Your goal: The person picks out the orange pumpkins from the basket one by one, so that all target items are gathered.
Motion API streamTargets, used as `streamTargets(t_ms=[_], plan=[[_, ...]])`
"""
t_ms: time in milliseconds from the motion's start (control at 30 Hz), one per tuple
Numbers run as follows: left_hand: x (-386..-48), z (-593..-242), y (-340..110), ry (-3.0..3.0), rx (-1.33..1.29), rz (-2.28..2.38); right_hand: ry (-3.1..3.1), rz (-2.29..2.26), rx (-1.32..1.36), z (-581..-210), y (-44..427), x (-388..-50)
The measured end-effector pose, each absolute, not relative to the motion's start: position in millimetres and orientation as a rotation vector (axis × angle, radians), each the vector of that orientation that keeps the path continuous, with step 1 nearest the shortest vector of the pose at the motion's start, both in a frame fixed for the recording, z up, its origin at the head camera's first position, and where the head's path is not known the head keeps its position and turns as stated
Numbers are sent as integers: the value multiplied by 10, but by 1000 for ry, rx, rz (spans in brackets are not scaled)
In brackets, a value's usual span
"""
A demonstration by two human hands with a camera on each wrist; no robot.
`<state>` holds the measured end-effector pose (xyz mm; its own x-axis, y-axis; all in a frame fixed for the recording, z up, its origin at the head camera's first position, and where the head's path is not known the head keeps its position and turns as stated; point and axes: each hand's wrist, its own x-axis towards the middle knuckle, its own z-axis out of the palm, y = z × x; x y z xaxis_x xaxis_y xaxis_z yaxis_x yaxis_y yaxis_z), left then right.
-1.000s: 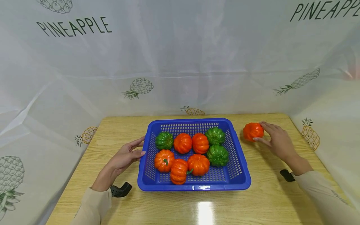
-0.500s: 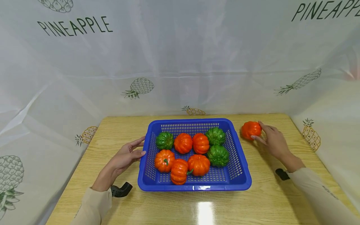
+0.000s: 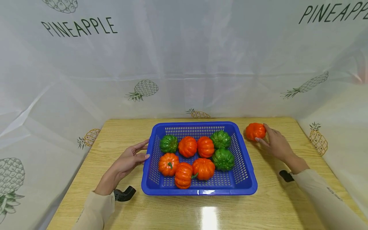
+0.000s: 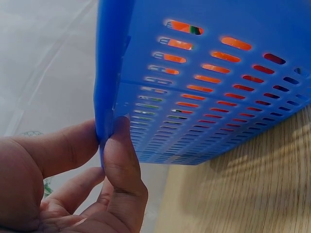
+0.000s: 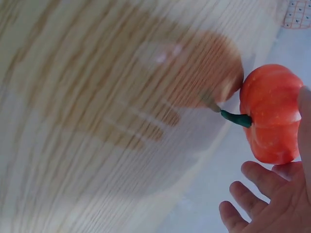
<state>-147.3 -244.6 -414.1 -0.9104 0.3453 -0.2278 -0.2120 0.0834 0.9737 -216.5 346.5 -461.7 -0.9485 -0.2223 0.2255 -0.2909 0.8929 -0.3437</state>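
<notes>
My left hand [image 3: 126, 161] pinches the left rim of a blue plastic basket [image 3: 198, 192] on the table. In the left wrist view, the thumb and a finger clasp the rim beside the slotted wall [image 4: 146, 111]. To the basket's right, my right hand [image 3: 277, 143] holds a small orange pumpkin [image 3: 254, 131] between thumb and fingers. The right wrist view shows that pumpkin [image 5: 272, 97] lying on its side against the tabletop, its green stem [image 5: 235, 119] pointing away from the palm. The other fingers of that hand [image 5: 279, 208] are spread.
Inside the basket lie several orange pumpkins [image 3: 203, 168] and three green ones [image 3: 223, 159]. Below is a light wood table [image 3: 161, 212]. A white sheet [image 3: 184, 57] printed with pineapples hangs behind the table and at its sides.
My right hand and the orange pumpkin have shifted slightly left and away from me, nearer the basket. The left hand and basket have stayed in place.
</notes>
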Motion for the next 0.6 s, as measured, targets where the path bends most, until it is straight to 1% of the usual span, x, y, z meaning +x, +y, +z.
streamTargets(t_ms=[600], plan=[[-1464,-4145,-2433,1979,138,1884,-2915,532,384,-4556,3577,-2113]])
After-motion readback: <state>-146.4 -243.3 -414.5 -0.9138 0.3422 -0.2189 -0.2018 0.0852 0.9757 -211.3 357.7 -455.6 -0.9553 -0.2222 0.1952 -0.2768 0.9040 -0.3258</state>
